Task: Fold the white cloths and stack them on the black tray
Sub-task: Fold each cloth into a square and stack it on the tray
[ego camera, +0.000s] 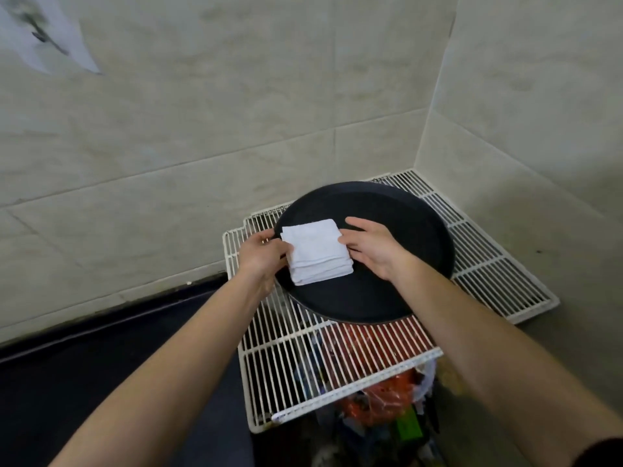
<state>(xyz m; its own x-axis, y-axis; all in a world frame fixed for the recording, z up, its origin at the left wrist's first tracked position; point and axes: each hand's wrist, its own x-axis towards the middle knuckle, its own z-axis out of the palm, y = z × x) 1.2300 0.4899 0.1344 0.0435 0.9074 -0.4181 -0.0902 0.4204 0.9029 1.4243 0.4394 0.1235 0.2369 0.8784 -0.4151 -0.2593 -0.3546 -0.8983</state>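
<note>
Backdrop: beige tiled walls (236, 129) meet in a corner at the right of the frame. A blurred pale sheet (43, 38) is on the wall, upper left.
Lower left: dark surface (84, 358) running along the foot of the wall. Can't tell what it is.
Support: white wire rack (303, 358), centre to lower centre. A second wire rack (488, 264) overlaps it and reaches into the corner at right. Can't tell which one lies on top.
Tray: black tray (387, 291), round with a low rim, flat on the racks at centre frame. The right and near parts of its floor are bare.
Cloths: stack of white cloths (315, 254), folded, on the left part of the tray, close to the left rim. Roughly square. Several layers show at the near edge and they are not perfectly flush. The top cloth's far-left corner sticks out slightly.
Left grip (261, 254): bare hand at the stack's left edge, over the tray's left rim. Fingers and thumb are curled and pinch that edge of the stack.
Right grip (369, 246): bare hand over the tray, at the stack's right edge. Fingers are mostly straight and spread, with the tips touching the cloth edge and no wrap around it.
Arms: two bare forearms come in from the lower left and lower right of the frame and converge on the stack.
Under rack: red-orange plastic bags (381, 396) and a green item (409, 428), seen through and below the wires at lower centre. Too blurred to identify further.
</note>
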